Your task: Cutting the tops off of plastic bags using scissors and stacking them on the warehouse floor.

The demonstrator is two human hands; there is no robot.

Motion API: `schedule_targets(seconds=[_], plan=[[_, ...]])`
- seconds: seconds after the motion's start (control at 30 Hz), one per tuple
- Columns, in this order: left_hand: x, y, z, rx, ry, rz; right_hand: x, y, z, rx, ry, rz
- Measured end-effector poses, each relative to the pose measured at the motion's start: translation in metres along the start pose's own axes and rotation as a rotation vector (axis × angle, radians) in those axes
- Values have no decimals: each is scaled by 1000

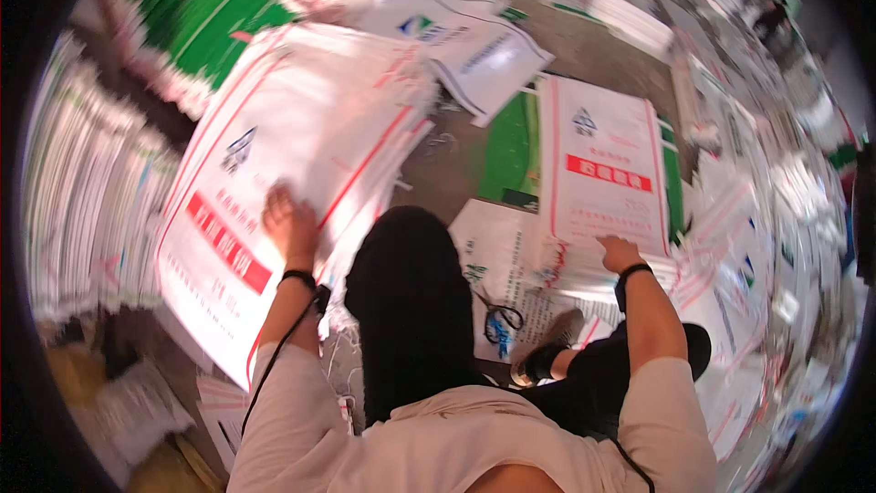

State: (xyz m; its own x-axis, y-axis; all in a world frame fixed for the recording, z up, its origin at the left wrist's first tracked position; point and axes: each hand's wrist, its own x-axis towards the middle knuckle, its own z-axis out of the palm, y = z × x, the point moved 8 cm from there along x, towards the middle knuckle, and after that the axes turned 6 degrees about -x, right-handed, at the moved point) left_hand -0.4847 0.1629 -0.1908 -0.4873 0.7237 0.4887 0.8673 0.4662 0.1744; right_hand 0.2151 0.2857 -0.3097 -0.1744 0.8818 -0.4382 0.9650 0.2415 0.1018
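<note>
A large stack of white sacks lies under the left hand, long axis from one to seven o'clock; that hand's fingers rest loosely spread, gripping nothing visible. The right hand, partly curled, has a smaller sack stack toward twelve o'clock; whether it grips, I cannot tell.

The grey floor I can see bears a thick stack of red-striped white sacks; right of that stack lie a green sack and, farther off, blue-bordered white sacks.
</note>
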Motion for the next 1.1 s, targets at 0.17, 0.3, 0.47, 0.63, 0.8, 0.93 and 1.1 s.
schedule_targets(seconds=[0.17, 0.3, 0.47, 0.63, 0.8, 0.93, 1.1], plan=[[11, 17, 16, -155, -160, 20, 3, -23, 22, 153, -86, -326], [-28, 7, -1, -286, -323, 278, -16, -74, -45, 295, 27, -340], [-121, -70, -59, -219, -301, 127, -65, -107, -129, 455, -10, -353], [-176, -216, -127, -78, 32, -273, -63, -22, -156, 528, 42, -377], [-288, -413, -80, -198, -178, -814, -48, 62, -174, 575, 102, -250], [-288, -388, -67, -346, -128, -1046, -90, 100, -173, 725, 62, -10], [-307, -437, -98, -404, -54, -1028, -73, 94, -137, 758, 12, -42]])
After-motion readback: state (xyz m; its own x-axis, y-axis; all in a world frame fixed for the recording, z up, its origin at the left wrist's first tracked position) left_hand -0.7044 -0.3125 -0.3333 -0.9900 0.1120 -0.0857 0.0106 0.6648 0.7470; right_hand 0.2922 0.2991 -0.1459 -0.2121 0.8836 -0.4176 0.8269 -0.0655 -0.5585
